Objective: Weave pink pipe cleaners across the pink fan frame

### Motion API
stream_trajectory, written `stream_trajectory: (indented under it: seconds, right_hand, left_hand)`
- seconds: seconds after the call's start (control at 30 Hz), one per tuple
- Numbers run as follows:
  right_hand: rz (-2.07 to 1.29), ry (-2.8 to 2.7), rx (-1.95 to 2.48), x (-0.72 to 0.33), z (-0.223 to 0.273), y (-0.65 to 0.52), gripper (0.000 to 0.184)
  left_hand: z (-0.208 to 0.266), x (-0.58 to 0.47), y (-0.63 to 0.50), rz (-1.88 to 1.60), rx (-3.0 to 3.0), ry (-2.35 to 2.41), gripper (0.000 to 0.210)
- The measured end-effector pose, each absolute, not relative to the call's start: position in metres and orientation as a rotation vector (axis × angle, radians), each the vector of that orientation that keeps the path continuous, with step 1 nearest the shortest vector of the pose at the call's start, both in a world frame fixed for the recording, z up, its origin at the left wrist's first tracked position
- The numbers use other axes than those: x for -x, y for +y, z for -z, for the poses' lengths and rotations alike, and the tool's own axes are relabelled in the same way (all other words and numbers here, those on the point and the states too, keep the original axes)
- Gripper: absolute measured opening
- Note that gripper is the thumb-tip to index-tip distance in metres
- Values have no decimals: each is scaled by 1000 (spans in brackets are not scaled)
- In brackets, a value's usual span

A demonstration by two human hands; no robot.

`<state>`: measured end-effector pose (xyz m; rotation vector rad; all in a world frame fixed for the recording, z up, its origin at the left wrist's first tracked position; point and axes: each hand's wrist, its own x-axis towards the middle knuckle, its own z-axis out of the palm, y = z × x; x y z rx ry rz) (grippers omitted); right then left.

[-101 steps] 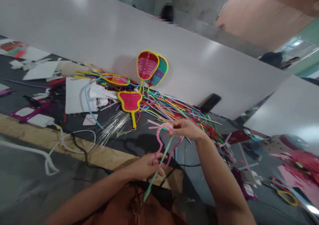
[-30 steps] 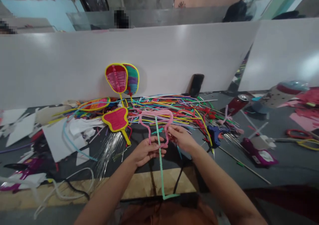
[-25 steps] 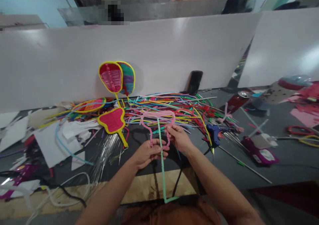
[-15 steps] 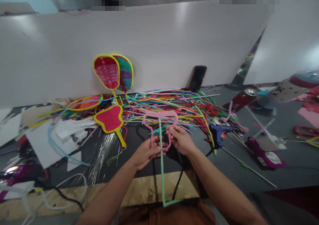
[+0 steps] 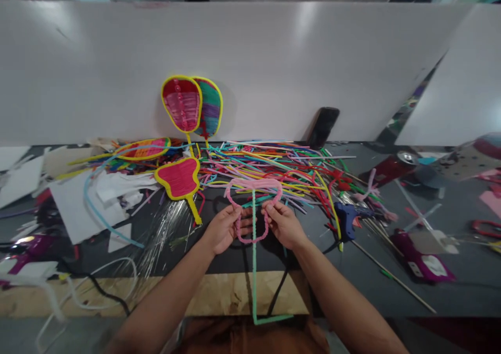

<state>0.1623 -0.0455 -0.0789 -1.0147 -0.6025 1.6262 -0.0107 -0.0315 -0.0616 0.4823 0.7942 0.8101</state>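
Observation:
Between my hands is a pink pipe-cleaner frame (image 5: 253,183), bent into a closed outline with a wide top and narrower bottom. A light green pipe cleaner (image 5: 254,275) runs down its middle, hangs below it and bends to the right at its lower end. My left hand (image 5: 225,229) pinches the frame's left side, with some fingers behind the outline. On the right side, my right hand (image 5: 285,224) grips the frame between thumb and fingers. A finished fan in red with a yellow rim (image 5: 179,179) lies to the left of my hands.
Loose coloured pipe cleaners (image 5: 270,161) are heaped behind my hands. Two fans (image 5: 182,106) lean on the white board, as does a phone (image 5: 324,127). At right are a blue glue gun (image 5: 346,221), a soda can (image 5: 391,168) and red-handled scissors (image 5: 485,227). White paper (image 5: 84,213) lies left.
Both hands have shifted slightly on the pink frame; its lower loop now shows more fully, below the fingers. The camera view has tilted and turned a little.

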Motion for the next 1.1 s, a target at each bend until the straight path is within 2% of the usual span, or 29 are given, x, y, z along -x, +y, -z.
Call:
stream_trajectory:
  seconds: [0.2, 0.37, 0.43, 0.57, 0.8, 0.93, 1.1]
  right_hand:
    - [-1679, -598, 1029, -165, 76, -46, 31]
    - [-1728, -599, 974, -167, 75, -48, 33]
    - [-1752, -599, 968, -168, 76, -49, 35]
    - [-1841, -762, 1016, -170, 75, -52, 37]
    - [-1906, -1354, 1201, -171, 64, -66, 35]
    - [-2027, -1404, 1144, -153, 67, -76, 33]
    - [-1946, -1327, 1163, -131, 73, -83, 35]
  left_hand:
    - [64, 13, -34, -781, -491, 742, 19]
    - [65, 15, -36, -749, -623, 687, 62]
    - [65, 17, -35, -787, -638, 721, 69]
    - [64, 22, -29, -881, -653, 768, 72]
    - [69, 22, -26, -938, -668, 792, 68]
    - [67, 22, -26, -993, -695, 796, 67]
    - [64, 22, -27, -1023, -739, 771, 62]
